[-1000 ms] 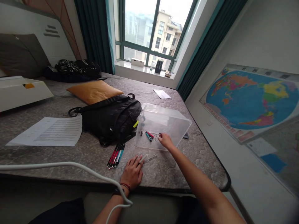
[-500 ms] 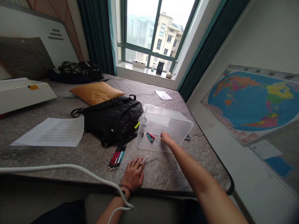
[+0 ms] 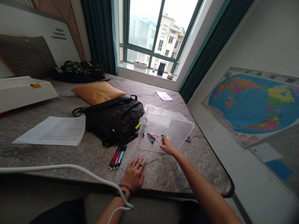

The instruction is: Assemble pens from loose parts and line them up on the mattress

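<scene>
My right hand [image 3: 167, 145] is at the open front of a clear plastic box [image 3: 173, 126] lying on the mattress, fingers pinched on a thin pen part [image 3: 164, 136]. Inside the box lie a red and a teal pen piece [image 3: 150, 137] and small dark bits. My left hand [image 3: 133, 175] rests on the mattress near the front edge, fingers curled round a white pen barrel [image 3: 145, 160]. A row of several red, blue and black pens [image 3: 117, 152] lies just left of it.
A black bag [image 3: 114, 119] lies left of the box, with an orange cushion [image 3: 97, 92] behind it and a printed sheet [image 3: 53, 131] to the left. A white cable [image 3: 70, 169] crosses the front edge. A world map [image 3: 254, 101] hangs on the right wall.
My right hand has drawn back a little from inside the box toward its opening, pinching a thin pen part. The left hand has stayed put.
</scene>
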The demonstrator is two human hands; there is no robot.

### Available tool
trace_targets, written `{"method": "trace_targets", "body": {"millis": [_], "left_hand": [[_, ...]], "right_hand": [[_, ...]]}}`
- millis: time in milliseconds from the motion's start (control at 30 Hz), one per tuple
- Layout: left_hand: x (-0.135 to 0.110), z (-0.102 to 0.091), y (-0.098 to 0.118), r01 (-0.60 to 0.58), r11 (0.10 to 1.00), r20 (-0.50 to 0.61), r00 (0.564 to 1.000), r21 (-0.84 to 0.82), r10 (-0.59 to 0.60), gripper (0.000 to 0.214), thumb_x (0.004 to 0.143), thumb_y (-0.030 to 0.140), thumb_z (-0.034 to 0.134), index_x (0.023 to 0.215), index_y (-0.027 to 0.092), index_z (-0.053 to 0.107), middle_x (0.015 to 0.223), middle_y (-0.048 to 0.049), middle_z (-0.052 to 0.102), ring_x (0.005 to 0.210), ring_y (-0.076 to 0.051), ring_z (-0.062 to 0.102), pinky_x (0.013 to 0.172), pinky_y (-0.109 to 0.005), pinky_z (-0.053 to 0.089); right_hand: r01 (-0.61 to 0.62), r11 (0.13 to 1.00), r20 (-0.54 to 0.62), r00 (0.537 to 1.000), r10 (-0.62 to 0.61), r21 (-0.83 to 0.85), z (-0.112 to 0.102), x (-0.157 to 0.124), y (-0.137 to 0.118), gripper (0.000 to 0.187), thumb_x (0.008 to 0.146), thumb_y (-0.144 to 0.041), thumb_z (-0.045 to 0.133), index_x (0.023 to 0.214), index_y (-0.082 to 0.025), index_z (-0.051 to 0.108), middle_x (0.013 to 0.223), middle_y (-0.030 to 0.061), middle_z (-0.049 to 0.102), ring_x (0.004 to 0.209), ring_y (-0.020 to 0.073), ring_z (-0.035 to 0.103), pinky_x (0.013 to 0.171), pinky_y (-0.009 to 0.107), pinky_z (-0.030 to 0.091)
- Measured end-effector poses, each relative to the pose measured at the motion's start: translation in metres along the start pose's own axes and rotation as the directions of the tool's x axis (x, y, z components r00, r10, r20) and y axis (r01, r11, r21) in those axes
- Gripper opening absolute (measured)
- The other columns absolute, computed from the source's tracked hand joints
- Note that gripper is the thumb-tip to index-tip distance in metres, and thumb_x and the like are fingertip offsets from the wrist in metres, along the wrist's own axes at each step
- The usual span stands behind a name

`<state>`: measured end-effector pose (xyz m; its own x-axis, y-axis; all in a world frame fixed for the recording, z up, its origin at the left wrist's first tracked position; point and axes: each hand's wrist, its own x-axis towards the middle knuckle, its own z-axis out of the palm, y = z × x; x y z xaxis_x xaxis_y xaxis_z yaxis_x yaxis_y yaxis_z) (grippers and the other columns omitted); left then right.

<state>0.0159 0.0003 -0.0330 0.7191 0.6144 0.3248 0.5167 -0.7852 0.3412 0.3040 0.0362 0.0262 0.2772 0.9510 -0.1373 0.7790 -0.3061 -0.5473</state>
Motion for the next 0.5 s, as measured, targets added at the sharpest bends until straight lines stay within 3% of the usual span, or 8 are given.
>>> {"method": "trace_targets", "body": {"millis": [67,133,233,300,367,433,500], "left_hand": [[0.0,0.001,0.0,0.004,1.0,0.003,1.0,-0.007,-0.004,0.058,0.078,0.016,0.051,0.135,0.024,0.052,0.149,-0.0059,0.043,0.135,-0.029,0.038,0.106,-0.049,0.034],[0.0,0.001,0.0,0.006,1.0,0.0,1.0,-0.014,-0.006,0.058,0.078,0.015,0.05,0.136,0.024,0.052,0.149,-0.0059,0.043,0.135,-0.029,0.038,0.107,-0.049,0.033],[0.0,-0.002,0.002,0.009,1.0,0.007,1.0,-0.017,-0.009,0.058,0.078,0.016,0.05,0.136,0.024,0.051,0.149,-0.0059,0.044,0.135,-0.029,0.038,0.107,-0.05,0.033],[0.0,-0.004,0.003,0.014,1.0,0.018,1.0,-0.012,-0.014,0.058,0.079,0.016,0.05,0.137,0.024,0.051,0.148,-0.0057,0.044,0.135,-0.029,0.038,0.106,-0.049,0.034],[0.001,-0.006,0.005,0.014,1.0,0.027,1.0,-0.002,-0.014,0.059,0.079,0.016,0.05,0.137,0.024,0.051,0.148,-0.0055,0.045,0.134,-0.029,0.038,0.106,-0.049,0.035],[0.001,-0.007,0.006,0.016,1.0,0.033,0.999,0.009,-0.017,0.059,0.079,0.016,0.05,0.137,0.024,0.05,0.148,-0.0053,0.045,0.134,-0.029,0.038,0.106,-0.049,0.034],[0.002,-0.007,0.007,0.017,1.0,0.037,0.999,0.021,-0.018,0.059,0.079,0.015,0.05,0.137,0.024,0.051,0.148,-0.005,0.044,0.134,-0.028,0.038,0.107,-0.049,0.034]], "right_hand": [[0.006,0.936,0.011,1.0,-0.01,0.353,0.009,-0.027,0.005,0.027,0.068,-0.019,0.049,0.094,-0.022,0.049,0.065,-0.0068,0.049,0.056,0.0104,0.045,0.055,0.021,0.036],[-0.112,0.759,0.088,0.993,0.073,0.642,0.022,-0.053,0.006,0.017,0.067,-0.022,0.047,0.084,-0.021,0.05,0.057,-0.0079,0.042,0.047,0.0093,0.037,0.048,0.02,0.03],[-0.208,0.435,0.173,0.978,0.119,0.876,0.041,-0.084,-0.001,0.014,0.066,-0.024,0.053,0.078,-0.019,0.056,0.06,-0.0038,0.05,0.049,0.0095,0.042,0.048,0.021,0.034],[-0.197,0.281,0.175,0.979,0.102,0.939,0.05,-0.097,-0.012,0.022,0.065,-0.024,0.062,0.086,-0.019,0.063,0.075,0.001,0.061,0.058,0.011,0.052,0.053,0.023,0.041],[-0.157,0.204,0.139,0.985,0.099,0.966,0.057,-0.103,-0.023,0.036,0.063,-0.024,0.071,0.099,-0.021,0.067,0.088,0.0028,0.066,0.067,0.0122,0.058,0.058,0.023,0.045],[-0.1,0.18,0.078,0.989,0.125,0.979,0.062,-0.105,-0.031,0.046,0.062,-0.027,0.078,0.106,-0.023,0.067,0.093,0.0026,0.067,0.071,0.0127,0.06,0.06,0.023,0.047],[-0.067,0.178,0.039,0.987,0.154,0.982,0.067,-0.104,-0.035,0.044,0.067,-0.035,0.078,0.107,-0.022,0.067,0.092,0.0038,0.068,0.073,0.0135,0.062,0.061,0.023,0.048]]}}
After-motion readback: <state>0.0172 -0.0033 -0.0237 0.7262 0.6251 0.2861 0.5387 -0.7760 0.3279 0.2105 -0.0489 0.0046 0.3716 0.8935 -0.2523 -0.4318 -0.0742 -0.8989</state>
